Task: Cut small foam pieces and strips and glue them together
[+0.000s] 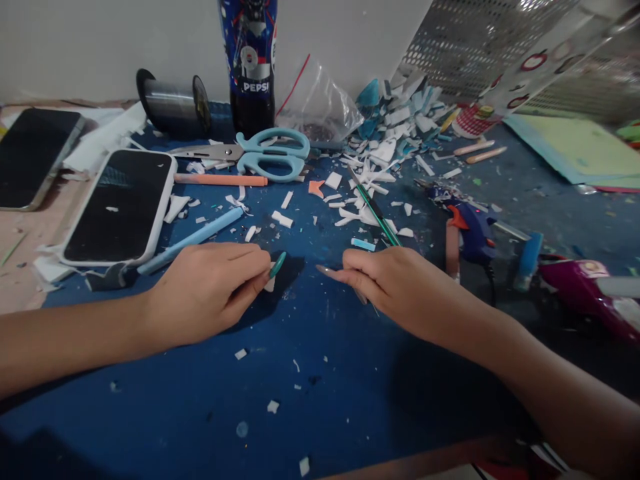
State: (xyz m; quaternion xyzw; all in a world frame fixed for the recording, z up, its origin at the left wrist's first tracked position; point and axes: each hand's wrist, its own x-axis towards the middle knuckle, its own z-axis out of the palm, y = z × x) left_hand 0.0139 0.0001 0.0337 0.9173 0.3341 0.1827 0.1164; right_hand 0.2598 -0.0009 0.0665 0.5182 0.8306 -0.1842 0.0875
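Note:
My left hand [215, 287] is closed in a pinch, low over the blue mat [300, 333]. A small white piece [271, 279] shows at its fingertips, along with a teal oval shape [277, 265] that is either a long nail or a held part. Across a short gap is my right hand [380, 277], its thumb and fingers pressed together. Shiny pointed tips [327, 271] stick out there; whether they are long nails or something held, I cannot tell. Just above it lie a light blue strip [363, 245] and a thin green-handled tool [377, 215].
Blue-handled scissors [274, 155], an orange pen [223, 180], a blue stick [195, 239] and two phones [120, 207] lie left. White scraps [380, 157] pile behind. A Pepsi bottle [253, 73] stands at the back. Glue guns [473, 230] lie right.

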